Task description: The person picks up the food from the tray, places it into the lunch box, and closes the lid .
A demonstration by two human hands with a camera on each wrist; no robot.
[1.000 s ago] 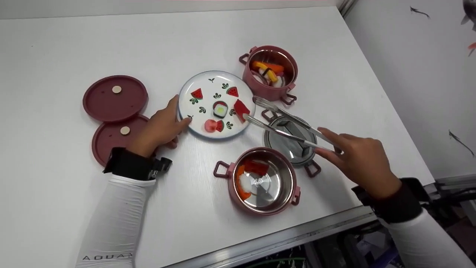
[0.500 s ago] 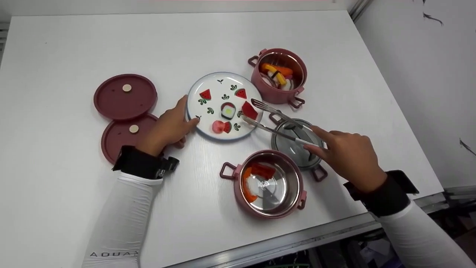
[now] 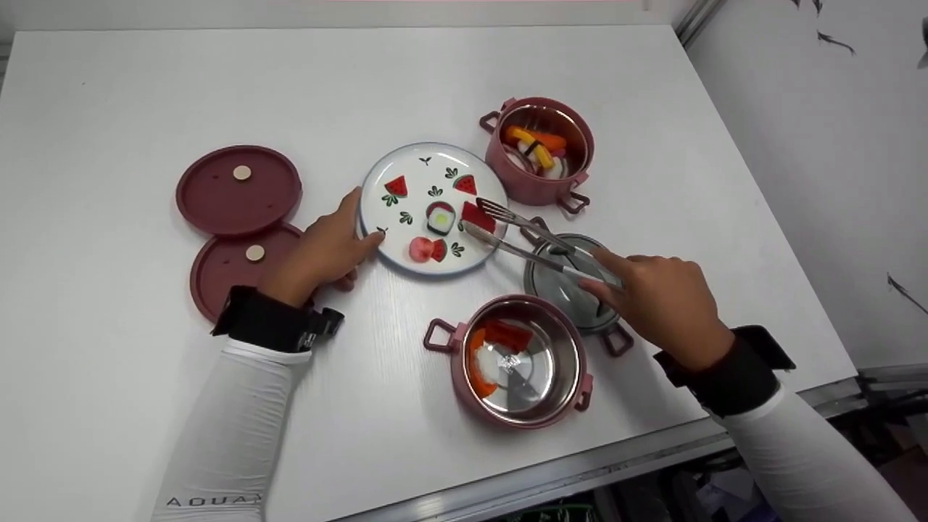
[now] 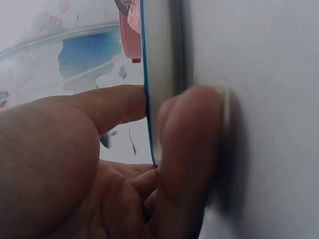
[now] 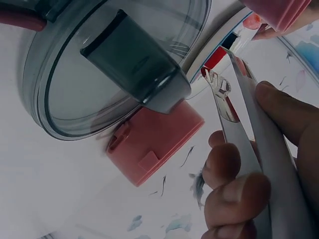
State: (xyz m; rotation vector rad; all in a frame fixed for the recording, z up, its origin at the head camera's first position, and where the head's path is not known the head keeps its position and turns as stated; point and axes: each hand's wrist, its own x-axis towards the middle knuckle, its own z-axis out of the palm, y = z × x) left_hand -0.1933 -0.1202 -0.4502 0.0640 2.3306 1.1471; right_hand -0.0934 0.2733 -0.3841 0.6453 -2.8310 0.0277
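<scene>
- The right hand (image 3: pixel 663 293) grasped the metal tongs (image 3: pixel 516 249), with thumb and fingers pressing their two arms from opposite sides.
- The left hand (image 3: pixel 319 250) held the edge of the watermelon-print plate (image 3: pixel 400 161), its thumb over the rim.
- The tong tips had moved further over the plate and their gap had become narrower than a moment earlier. They now stood about the red toy food piece (image 3: pixel 475 216), which lay at the right part of the plate; whether they pinched it, I could not tell.
- In my judgement, this meant that aiming was nearly finished, but lifting was not yet done.
- Beside it lay the toy sushi roll (image 3: pixel 440 217) and a pink round piece (image 3: pixel 420 249).
- Further out stood the near pot (image 3: pixel 470 406) and the far pot (image 3: pixel 529 190), both containing food pieces.
</scene>
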